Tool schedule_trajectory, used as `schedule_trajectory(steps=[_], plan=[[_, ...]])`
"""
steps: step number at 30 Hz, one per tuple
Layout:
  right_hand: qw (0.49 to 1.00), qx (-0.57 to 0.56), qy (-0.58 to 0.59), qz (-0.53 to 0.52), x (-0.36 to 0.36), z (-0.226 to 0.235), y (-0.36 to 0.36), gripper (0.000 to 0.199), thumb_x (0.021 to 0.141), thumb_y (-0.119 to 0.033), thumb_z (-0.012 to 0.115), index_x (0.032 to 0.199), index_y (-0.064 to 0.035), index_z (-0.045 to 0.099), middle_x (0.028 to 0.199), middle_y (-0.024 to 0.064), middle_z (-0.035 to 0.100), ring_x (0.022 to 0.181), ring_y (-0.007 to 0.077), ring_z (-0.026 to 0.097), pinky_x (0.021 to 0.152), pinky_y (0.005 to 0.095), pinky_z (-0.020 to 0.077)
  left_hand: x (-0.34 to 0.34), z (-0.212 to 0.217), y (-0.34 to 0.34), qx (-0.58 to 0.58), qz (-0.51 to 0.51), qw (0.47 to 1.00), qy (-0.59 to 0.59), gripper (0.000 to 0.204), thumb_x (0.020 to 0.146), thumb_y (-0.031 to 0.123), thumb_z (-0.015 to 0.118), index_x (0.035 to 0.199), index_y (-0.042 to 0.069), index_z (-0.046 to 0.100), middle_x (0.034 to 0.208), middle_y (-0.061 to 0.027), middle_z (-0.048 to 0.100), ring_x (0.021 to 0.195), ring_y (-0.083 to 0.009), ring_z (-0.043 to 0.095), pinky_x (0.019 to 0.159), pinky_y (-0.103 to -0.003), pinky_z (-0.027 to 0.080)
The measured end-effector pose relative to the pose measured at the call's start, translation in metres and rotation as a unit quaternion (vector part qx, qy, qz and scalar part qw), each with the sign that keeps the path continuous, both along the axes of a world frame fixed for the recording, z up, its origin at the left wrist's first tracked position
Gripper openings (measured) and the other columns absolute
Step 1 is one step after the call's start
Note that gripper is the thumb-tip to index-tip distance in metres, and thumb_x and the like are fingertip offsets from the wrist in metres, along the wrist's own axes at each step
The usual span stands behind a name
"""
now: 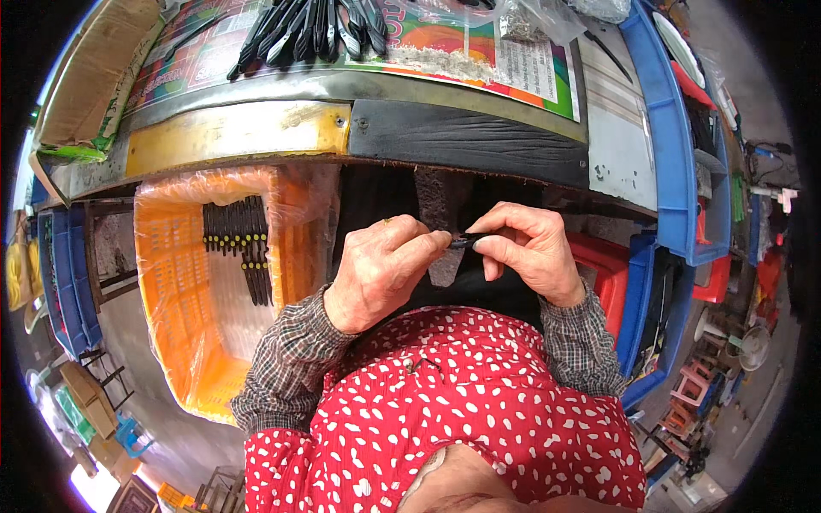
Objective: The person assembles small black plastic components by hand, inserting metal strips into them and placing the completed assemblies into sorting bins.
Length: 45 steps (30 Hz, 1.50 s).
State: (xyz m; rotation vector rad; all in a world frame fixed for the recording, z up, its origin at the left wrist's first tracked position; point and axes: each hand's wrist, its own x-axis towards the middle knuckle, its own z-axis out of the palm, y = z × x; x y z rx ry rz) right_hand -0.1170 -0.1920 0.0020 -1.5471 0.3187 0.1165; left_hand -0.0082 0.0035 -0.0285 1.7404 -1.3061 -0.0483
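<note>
In front of my body, a small dark part [463,242] is pinched at the fingertips of both hands; what kind it is cannot be made out. My left hand [376,267] closes thumb and forefinger on its left end. My right hand [532,253] grips its right end between thumb and fingers. Above them on the workbench lies a pile of slim black handle-like pieces [312,30] with grey marks. To the left, an orange plastic basket [162,282] lined with clear film holds rows of slim black pieces [235,229] with yellow-green dots.
The workbench front edge [466,137] runs just beyond my hands. A cardboard box [94,81] sits at its left end, a clear plastic bag [539,19] at the back. Blue crates [676,145] stand on the right, beside a red stool [603,265]. More blue crates [73,274] stand far left.
</note>
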Motion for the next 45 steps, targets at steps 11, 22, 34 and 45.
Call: schedule_trajectory(steps=[11,22,34,45], plan=[[0.998,0.025,0.026,0.060,0.001,-0.004,-0.006,0.010,0.089,-0.003,0.064,0.096,0.0040,0.066,0.077,0.0028,0.062,0.058,0.0062,0.059,0.051,0.0190,0.0492,-0.003,-0.006,0.001,0.013,-0.015,1.000,-0.012,0.027,0.070,0.002,0.073,0.097,0.006,0.068,0.078,-0.0059,0.060,0.067,-0.0215,0.062,0.055,-0.032,0.049],[0.997,-0.023,-0.012,0.068,-0.001,-0.002,-0.002,0.008,0.087,0.001,0.063,0.094,0.0050,0.065,0.082,0.0048,0.061,0.061,0.0073,0.061,0.052,0.0198,0.0497,-0.002,-0.010,0.001,0.003,-0.028,0.998,0.052,0.028,0.070,-0.001,0.074,0.097,0.005,0.067,0.078,-0.0076,0.061,0.067,-0.0227,0.063,0.055,-0.032,0.050],[0.998,-0.019,-0.012,0.051,-0.006,-0.006,0.002,0.009,0.087,0.001,0.064,0.095,0.0042,0.066,0.081,0.0049,0.062,0.061,0.0072,0.061,0.052,0.0198,0.0498,-0.002,-0.012,0.001,0.004,-0.039,0.991,0.131,0.025,0.072,-0.004,0.072,0.096,0.003,0.068,0.078,-0.0094,0.063,0.067,-0.0235,0.064,0.056,-0.032,0.050],[0.999,-0.022,-0.018,0.040,-0.008,-0.010,0.006,0.009,0.087,0.000,0.064,0.095,0.0044,0.067,0.081,0.0049,0.062,0.062,0.0072,0.061,0.054,0.0197,0.0509,-0.003,-0.019,0.003,0.012,-0.043,0.980,0.192,0.020,0.075,-0.004,0.070,0.094,0.001,0.068,0.077,-0.0105,0.063,0.068,-0.0228,0.062,0.059,-0.032,0.049]])
